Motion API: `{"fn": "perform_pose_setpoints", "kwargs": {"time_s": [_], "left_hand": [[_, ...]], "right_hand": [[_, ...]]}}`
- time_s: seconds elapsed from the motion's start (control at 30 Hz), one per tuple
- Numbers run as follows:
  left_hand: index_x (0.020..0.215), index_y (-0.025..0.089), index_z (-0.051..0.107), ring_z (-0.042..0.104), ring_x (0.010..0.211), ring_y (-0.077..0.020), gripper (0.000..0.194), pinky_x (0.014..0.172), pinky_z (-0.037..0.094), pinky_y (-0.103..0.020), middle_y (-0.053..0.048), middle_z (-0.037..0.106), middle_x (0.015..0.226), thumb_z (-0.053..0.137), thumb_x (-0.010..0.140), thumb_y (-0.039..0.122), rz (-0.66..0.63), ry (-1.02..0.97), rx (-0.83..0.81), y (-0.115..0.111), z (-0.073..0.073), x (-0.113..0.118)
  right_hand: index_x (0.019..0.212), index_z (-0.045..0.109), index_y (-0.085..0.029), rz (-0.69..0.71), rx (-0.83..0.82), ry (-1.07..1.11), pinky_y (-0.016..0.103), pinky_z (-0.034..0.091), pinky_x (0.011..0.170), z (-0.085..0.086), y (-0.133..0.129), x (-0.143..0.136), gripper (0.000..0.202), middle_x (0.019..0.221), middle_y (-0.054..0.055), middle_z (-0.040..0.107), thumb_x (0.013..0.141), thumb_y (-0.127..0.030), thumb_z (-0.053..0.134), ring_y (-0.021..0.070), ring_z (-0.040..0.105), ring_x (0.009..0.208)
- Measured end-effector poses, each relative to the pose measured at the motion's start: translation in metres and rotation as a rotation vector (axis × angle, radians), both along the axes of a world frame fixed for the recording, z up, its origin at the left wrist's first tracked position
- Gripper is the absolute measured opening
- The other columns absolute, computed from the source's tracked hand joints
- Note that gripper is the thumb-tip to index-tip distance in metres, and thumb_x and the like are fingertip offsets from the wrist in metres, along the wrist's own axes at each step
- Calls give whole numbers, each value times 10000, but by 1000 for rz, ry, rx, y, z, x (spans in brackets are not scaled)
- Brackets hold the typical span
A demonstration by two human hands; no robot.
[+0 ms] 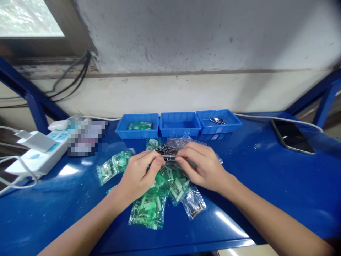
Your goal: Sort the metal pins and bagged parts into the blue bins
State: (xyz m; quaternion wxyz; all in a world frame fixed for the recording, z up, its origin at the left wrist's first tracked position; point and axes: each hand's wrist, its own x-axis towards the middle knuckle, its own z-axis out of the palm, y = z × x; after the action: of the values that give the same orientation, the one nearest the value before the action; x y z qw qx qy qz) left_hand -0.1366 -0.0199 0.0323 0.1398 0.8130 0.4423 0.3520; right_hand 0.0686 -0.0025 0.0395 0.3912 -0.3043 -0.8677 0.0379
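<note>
My left hand is closed, its thumb and forefinger pinching one end of a thin silvery metal rod. The other end is between the fingertips of my right hand, also closed; a dark grey strip shows under its fingers. Just behind the fingers lies a loose pile of thin metal pieces on clear plastic. Below my hands are several green plastic packets with small parts inside. A clear packet with brassy pieces lies below my right hand.
Three blue bins line the wall: the left bin holds green packets, the right bin metal pins, while nothing shows in the middle bin. A white power strip with cables stands left. A phone lies right on the blue table.
</note>
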Motion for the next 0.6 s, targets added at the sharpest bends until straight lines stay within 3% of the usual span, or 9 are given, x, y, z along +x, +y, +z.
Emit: {"fn": "perform_pose_setpoints", "kwargs": {"time_s": [0.07,0.13,0.23,0.3,0.4,0.5,0.6], "left_hand": [[815,188,587,553,555,-109,220,532,408,-229,21,596,630,428,933,282,95,45,0,4,-3,-1],[877,188,589,549,572,-130,176,549,418,-247,14,596,645,518,885,348,211,128,37,11,-8,-1],[965,177,586,577,692,-193,280,602,441,-289,-23,623,731,613,805,406,310,302,114,20,-15,1],[962,177,599,585,748,-222,263,609,443,-298,-44,640,772,625,798,381,320,393,149,25,-18,4],[896,182,630,594,780,-226,116,637,452,-302,-58,668,822,583,831,265,306,418,177,28,-19,7],[867,183,645,598,771,-212,112,671,457,-313,-48,686,826,534,852,191,293,324,146,29,-16,4],[856,185,649,582,646,-166,130,603,448,-278,-24,675,758,525,871,223,271,114,78,26,-12,-2]], "right_hand": [[776,601,-156,-130,98,32,258,409,588,8,11,17,156,688,35,593,875,-219,499,130,528,629],[763,613,-164,-398,177,68,265,397,572,15,26,41,173,647,31,584,867,-256,510,136,527,598],[1043,612,-158,-871,61,-6,315,411,593,19,48,78,332,756,73,632,823,-400,558,203,570,667],[1126,581,-137,-992,-44,-51,344,421,601,16,55,91,456,797,99,649,797,-452,570,243,587,702],[1118,583,-129,-915,-116,-43,354,439,606,9,52,83,438,812,105,659,819,-446,541,247,602,699],[1100,586,-137,-634,-133,-15,348,466,638,3,37,51,365,817,93,652,850,-395,520,226,607,715],[1131,563,-147,-339,-149,-29,353,482,705,-3,20,19,327,854,87,634,870,-336,507,216,600,785]]}}
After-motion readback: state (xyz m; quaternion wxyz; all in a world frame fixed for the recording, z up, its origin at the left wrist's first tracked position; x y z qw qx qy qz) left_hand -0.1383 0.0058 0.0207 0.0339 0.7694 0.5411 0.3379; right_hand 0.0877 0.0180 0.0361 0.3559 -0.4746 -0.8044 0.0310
